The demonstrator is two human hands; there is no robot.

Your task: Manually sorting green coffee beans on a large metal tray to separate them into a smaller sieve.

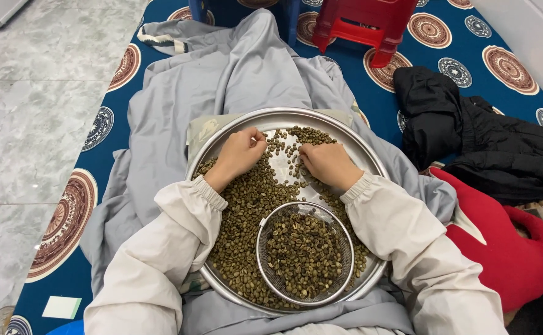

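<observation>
A round metal tray [370, 158] rests on my lap, covered with greenish-brown beans [246, 205]. A bare patch of tray [282, 162] lies between my hands. My left hand [240, 152] rests on the beans at the tray's upper left, fingers curled onto them. At the upper middle my right hand [326, 162] has its fingertips down among the beans. A round wire-mesh sieve [304, 253] holding more beans sits in the near part of the tray. Whether either hand pinches a bean is hidden.
A grey blanket [222, 74] covers my legs on a blue patterned mat [79, 205]. A red plastic stool [364, 22] stands ahead. Black clothing [482, 136] and a red cushion [507, 248] lie to the right. Marble floor [29, 105] is at left.
</observation>
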